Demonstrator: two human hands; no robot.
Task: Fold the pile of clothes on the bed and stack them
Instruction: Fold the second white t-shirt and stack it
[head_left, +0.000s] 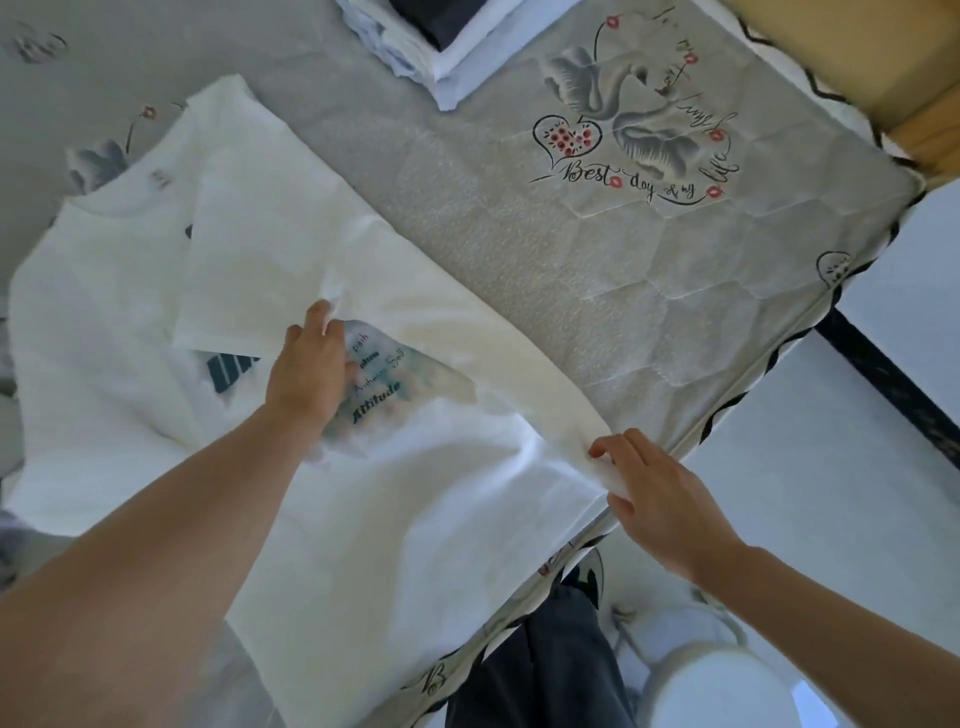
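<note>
A white T-shirt (130, 322) with dark printed lettering lies spread on the bed, its collar toward the far left. Its right side is folded over the chest as a long flap (291, 218). My left hand (311, 364) pinches the flap's edge over the print in the middle of the shirt. My right hand (660, 499) grips the hem corner of the same fold near the bed's edge. A stack of folded clothes (431, 47), white and pale blue with a dark piece on top, sits at the far edge of the view.
The grey quilted mattress (545, 270) with a swan and heart print fills the right half. Its corner and wavy black-trimmed edge (769, 384) run close to my right hand. Pale floor tiles, my dark trousers (561, 654) and a white shoe (675, 634) lie below.
</note>
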